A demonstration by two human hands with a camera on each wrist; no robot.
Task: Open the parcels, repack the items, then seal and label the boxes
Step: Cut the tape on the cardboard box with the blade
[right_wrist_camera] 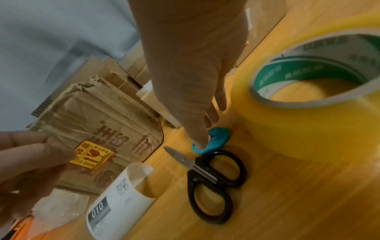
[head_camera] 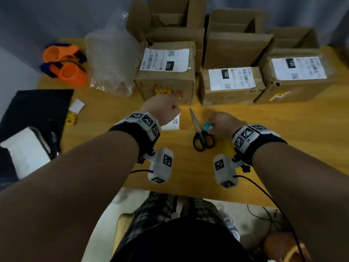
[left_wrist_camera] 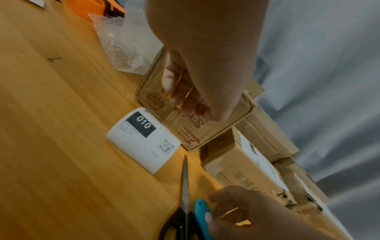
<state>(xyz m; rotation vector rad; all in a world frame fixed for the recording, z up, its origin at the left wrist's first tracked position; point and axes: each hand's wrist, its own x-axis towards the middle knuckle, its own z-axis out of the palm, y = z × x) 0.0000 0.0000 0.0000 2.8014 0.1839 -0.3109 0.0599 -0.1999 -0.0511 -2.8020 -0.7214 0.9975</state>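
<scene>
Head view: right hand (head_camera: 223,122) fingertips on teal cutter (head_camera: 208,127) beside scissors (head_camera: 201,133), not yet gripped. Left hand (head_camera: 162,108) loosely curled, empty, before sealed left box (head_camera: 166,72). Pinch cutter firmly, steady box, slice tape shallow.

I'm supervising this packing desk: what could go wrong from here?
The right hand reaches for the teal cutter right beside the scissors; their tip could nick fingers. The left hand sits against the box, possibly in the cutter's path.
</scene>
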